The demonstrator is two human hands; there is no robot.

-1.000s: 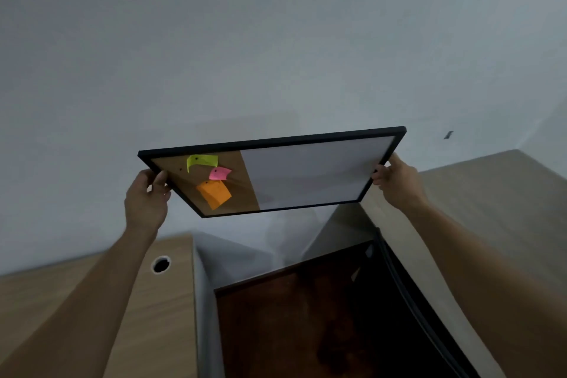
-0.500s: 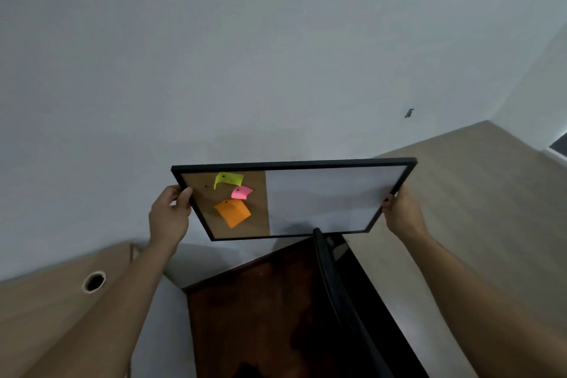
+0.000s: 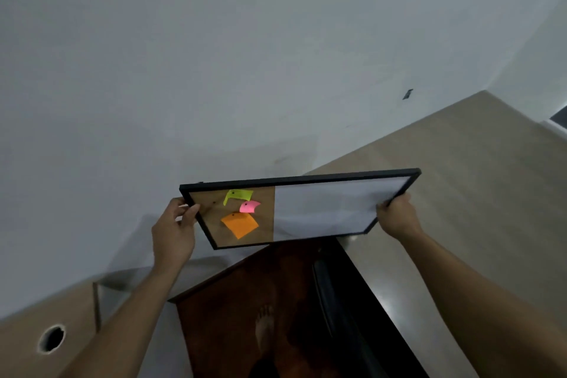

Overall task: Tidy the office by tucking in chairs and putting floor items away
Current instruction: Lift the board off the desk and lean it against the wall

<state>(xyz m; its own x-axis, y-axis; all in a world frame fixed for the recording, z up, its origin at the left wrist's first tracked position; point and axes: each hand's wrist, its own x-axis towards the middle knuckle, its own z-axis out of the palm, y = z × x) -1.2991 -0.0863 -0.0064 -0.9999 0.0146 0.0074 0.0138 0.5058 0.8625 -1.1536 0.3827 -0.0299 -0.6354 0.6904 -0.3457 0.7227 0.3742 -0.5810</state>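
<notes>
A black-framed notice board (image 3: 322,209) is held up in front of the white wall, tilted almost flat. Its left part is cork with a yellow-green note (image 3: 237,195), a pink note (image 3: 249,206) and an orange note (image 3: 240,224) pinned on it; its right part is a white panel. My left hand (image 3: 175,230) grips the board's left edge near the top corner. My right hand (image 3: 397,215) grips the right edge near the lower corner. Both arms reach up from below.
A light wooden desk (image 3: 460,193) runs along the wall at the right. Another wooden desktop (image 3: 18,331) with a round cable hole (image 3: 51,338) is at the lower left. Between them lies dark brown floor (image 3: 245,316), and a black edge (image 3: 340,316) stands beside the right desk.
The board has come lower in the view and moved to the right, with both hands still on its edges. The view has shifted, so the left desktop now sits further down and left.
</notes>
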